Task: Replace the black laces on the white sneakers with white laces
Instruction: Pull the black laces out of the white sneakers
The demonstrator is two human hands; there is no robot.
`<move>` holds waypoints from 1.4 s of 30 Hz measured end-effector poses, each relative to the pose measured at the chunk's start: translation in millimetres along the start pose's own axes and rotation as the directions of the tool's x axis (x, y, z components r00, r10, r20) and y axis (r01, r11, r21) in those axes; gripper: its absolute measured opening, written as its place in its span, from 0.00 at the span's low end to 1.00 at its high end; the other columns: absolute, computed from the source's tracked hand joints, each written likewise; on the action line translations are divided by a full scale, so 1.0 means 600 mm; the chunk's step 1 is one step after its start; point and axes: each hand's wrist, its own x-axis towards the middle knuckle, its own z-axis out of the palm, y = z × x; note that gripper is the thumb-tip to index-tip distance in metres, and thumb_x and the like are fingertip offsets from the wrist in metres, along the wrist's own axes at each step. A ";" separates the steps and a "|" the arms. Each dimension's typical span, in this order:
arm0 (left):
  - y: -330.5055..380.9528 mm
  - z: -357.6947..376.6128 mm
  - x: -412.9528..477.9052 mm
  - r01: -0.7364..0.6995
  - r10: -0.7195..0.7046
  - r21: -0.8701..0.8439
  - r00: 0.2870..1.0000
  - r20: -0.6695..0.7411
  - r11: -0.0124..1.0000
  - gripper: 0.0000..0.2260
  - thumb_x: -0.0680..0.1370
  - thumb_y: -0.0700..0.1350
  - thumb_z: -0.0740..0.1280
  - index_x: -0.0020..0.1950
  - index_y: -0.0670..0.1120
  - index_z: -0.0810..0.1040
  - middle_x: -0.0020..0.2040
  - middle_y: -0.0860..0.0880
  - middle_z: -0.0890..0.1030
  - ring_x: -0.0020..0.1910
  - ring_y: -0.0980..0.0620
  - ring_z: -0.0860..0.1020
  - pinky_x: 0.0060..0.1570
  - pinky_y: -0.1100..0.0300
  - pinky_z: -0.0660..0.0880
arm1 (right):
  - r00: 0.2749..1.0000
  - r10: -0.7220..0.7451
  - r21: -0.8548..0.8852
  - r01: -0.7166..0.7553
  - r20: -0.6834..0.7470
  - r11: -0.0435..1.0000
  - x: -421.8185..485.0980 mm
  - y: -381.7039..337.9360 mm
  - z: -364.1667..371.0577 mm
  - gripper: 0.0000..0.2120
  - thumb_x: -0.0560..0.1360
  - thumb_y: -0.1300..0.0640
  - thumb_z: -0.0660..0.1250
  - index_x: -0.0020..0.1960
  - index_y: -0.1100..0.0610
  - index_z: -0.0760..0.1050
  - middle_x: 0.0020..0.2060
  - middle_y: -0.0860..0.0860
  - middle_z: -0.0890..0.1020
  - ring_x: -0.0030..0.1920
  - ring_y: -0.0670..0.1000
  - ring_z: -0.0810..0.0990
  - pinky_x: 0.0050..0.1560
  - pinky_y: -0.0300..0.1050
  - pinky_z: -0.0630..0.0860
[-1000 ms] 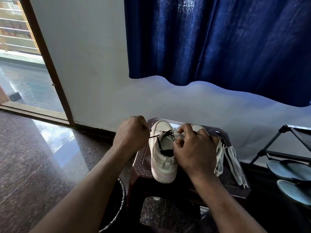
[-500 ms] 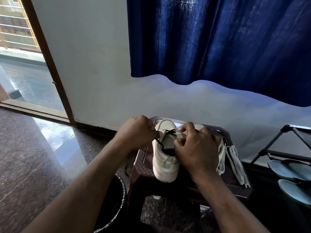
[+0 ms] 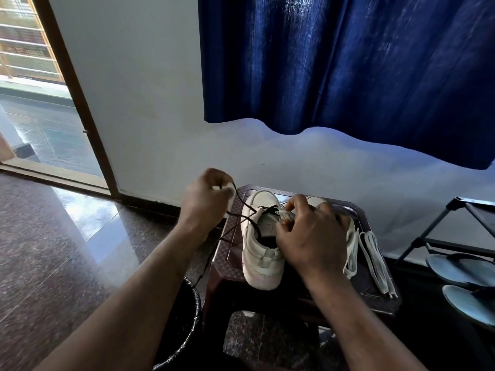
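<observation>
1. The left grip (image 3: 207,195) is clenched on the black lace (image 3: 270,210), raised just left of the surface (image 3: 227,259).
2. The lace runs from that grip to the front eyelets of the white sneaker (image 3: 261,259), which stands on the surface.
3. The right grip (image 3: 310,236) pinches the sneaker's upper beside those eyelets.
4. White laces (image 3: 375,259) lie on the surface, right of that grip.
</observation>
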 end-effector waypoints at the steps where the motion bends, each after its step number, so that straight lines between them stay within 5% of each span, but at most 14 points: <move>1: -0.004 0.004 -0.001 -0.040 0.036 0.150 0.999 0.025 0.988 0.10 0.76 0.41 0.71 0.53 0.55 0.83 0.51 0.50 0.83 0.43 0.50 0.80 0.44 0.56 0.76 | 1.000 -0.003 0.005 0.003 -0.002 1.000 0.000 -0.001 0.000 0.12 0.67 0.46 0.61 0.49 0.47 0.75 0.36 0.47 0.84 0.49 0.56 0.79 0.50 0.53 0.65; 5: 0.006 0.012 -0.016 -0.236 0.210 0.400 0.972 0.109 0.886 0.10 0.76 0.49 0.72 0.56 0.58 0.83 0.57 0.53 0.78 0.58 0.49 0.78 0.61 0.53 0.75 | 1.000 -0.002 0.015 0.002 0.024 1.000 0.002 -0.002 -0.001 0.12 0.68 0.46 0.65 0.50 0.46 0.75 0.45 0.45 0.83 0.52 0.55 0.79 0.51 0.52 0.65; 8: 0.005 0.014 -0.028 -0.340 0.287 0.470 0.940 0.182 0.814 0.10 0.77 0.60 0.72 0.52 0.56 0.85 0.55 0.55 0.74 0.59 0.53 0.72 0.64 0.56 0.69 | 0.999 -0.007 0.048 0.005 0.044 0.999 0.007 -0.003 0.000 0.14 0.68 0.48 0.69 0.53 0.45 0.77 0.51 0.45 0.80 0.56 0.55 0.77 0.53 0.54 0.69; 12: 0.008 0.015 -0.034 -0.391 0.356 0.640 0.915 0.191 0.661 0.19 0.77 0.70 0.65 0.50 0.59 0.86 0.59 0.55 0.75 0.60 0.47 0.71 0.60 0.48 0.74 | 0.992 -0.088 0.079 0.081 0.086 0.994 0.017 -0.009 0.001 0.14 0.70 0.46 0.67 0.55 0.45 0.82 0.54 0.44 0.81 0.59 0.55 0.74 0.56 0.56 0.70; 16: 0.013 0.004 -0.030 -0.415 0.205 0.697 0.907 0.368 0.585 0.29 0.77 0.75 0.55 0.44 0.53 0.84 0.44 0.54 0.73 0.52 0.46 0.78 0.54 0.46 0.77 | 0.968 -0.124 0.023 0.122 0.216 0.992 0.023 -0.015 0.005 0.15 0.72 0.44 0.67 0.57 0.43 0.83 0.58 0.41 0.78 0.63 0.53 0.70 0.60 0.56 0.66; 19: 0.007 -0.004 -0.033 -0.349 0.012 0.787 0.917 0.399 0.509 0.32 0.80 0.72 0.49 0.51 0.50 0.83 0.53 0.49 0.75 0.63 0.42 0.74 0.58 0.43 0.75 | 0.965 -0.109 0.029 0.105 0.238 0.994 0.025 -0.017 0.004 0.14 0.73 0.46 0.67 0.56 0.44 0.83 0.59 0.41 0.78 0.65 0.53 0.69 0.61 0.56 0.66; 25: 0.003 -0.012 -0.025 -0.246 0.075 0.766 0.965 0.252 0.594 0.18 0.84 0.60 0.60 0.69 0.55 0.78 0.67 0.48 0.72 0.68 0.43 0.69 0.63 0.45 0.73 | 0.975 -0.106 0.041 0.100 0.196 0.994 0.022 -0.016 0.004 0.10 0.73 0.41 0.68 0.48 0.46 0.79 0.54 0.42 0.78 0.62 0.52 0.70 0.59 0.54 0.65; 28: 0.013 -0.001 -0.026 -0.330 0.215 0.596 0.942 0.258 0.732 0.11 0.82 0.58 0.66 0.57 0.55 0.85 0.56 0.50 0.81 0.57 0.47 0.78 0.53 0.56 0.74 | 0.980 -0.115 0.063 0.107 0.161 0.992 0.021 -0.016 0.002 0.13 0.73 0.40 0.62 0.47 0.46 0.80 0.53 0.43 0.77 0.59 0.53 0.71 0.57 0.53 0.65; 31: 0.018 0.014 -0.039 -0.273 0.145 0.454 0.944 0.296 0.848 0.09 0.76 0.58 0.73 0.43 0.53 0.84 0.39 0.54 0.83 0.42 0.53 0.81 0.39 0.60 0.75 | 0.981 -0.125 0.104 0.111 0.148 0.988 0.020 -0.014 0.005 0.13 0.73 0.42 0.62 0.46 0.47 0.81 0.54 0.45 0.78 0.58 0.54 0.72 0.55 0.53 0.66; 35: 0.011 0.022 -0.038 -0.222 0.144 0.451 0.969 0.201 0.864 0.07 0.71 0.57 0.75 0.41 0.55 0.82 0.37 0.55 0.84 0.39 0.55 0.82 0.40 0.59 0.80 | 1.000 -0.012 0.248 0.008 0.017 0.969 0.026 -0.006 0.009 0.03 0.72 0.55 0.70 0.44 0.54 0.81 0.53 0.51 0.77 0.55 0.56 0.72 0.51 0.49 0.72; 38: 0.015 0.018 -0.035 -0.156 0.091 0.374 0.978 0.185 0.914 0.06 0.72 0.52 0.76 0.39 0.52 0.83 0.33 0.55 0.84 0.36 0.54 0.83 0.38 0.60 0.80 | 0.994 0.113 0.342 -0.106 -0.003 0.934 0.030 -0.002 0.003 0.02 0.72 0.58 0.68 0.44 0.55 0.77 0.50 0.48 0.73 0.53 0.54 0.71 0.49 0.44 0.65; 42: 0.020 0.014 -0.037 -0.117 0.054 0.315 0.978 0.201 0.942 0.03 0.72 0.44 0.76 0.38 0.49 0.85 0.32 0.53 0.84 0.35 0.53 0.84 0.38 0.57 0.82 | 0.991 -0.064 0.243 0.034 0.115 0.969 0.024 -0.012 -0.004 0.16 0.69 0.50 0.63 0.56 0.47 0.78 0.58 0.46 0.76 0.60 0.54 0.71 0.55 0.52 0.72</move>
